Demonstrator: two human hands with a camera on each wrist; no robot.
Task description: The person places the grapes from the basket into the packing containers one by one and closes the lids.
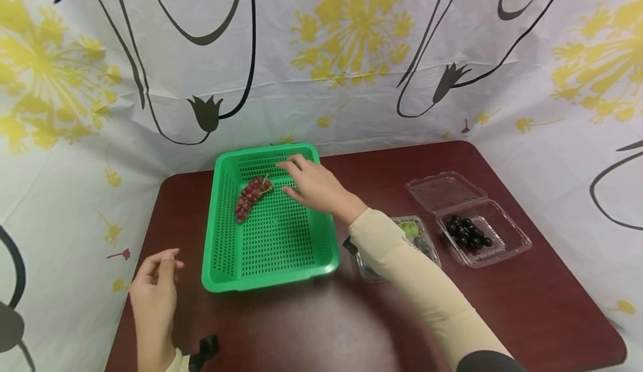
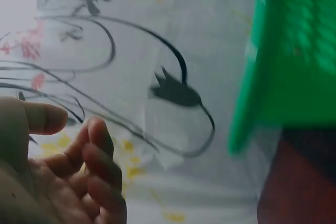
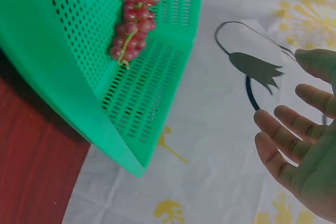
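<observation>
A bunch of red grapes [image 1: 253,198] lies along the left side of a green perforated basket [image 1: 273,281]. Over the basket's right side hovers my right hand [image 1: 317,187], fingers loosely spread, with nothing in it. The right wrist view shows the same bunch of grapes [image 3: 135,19] and the right hand [image 3: 307,135] apart from it, palm bare. My left hand [image 1: 156,285] is raised left of the basket, holding nothing. Its fingers [image 2: 102,166] bend loosely in the left wrist view, where the basket's edge [image 2: 252,77] stands off to the right.
Right of the basket, partly behind my right sleeve, sits a clear plastic box [image 1: 427,243] with green fruit. Beyond it an open clamshell box [image 1: 507,232] holds black grapes [image 1: 467,232]. The dark red table [image 1: 301,327] meets a patterned cloth [image 1: 321,104] behind.
</observation>
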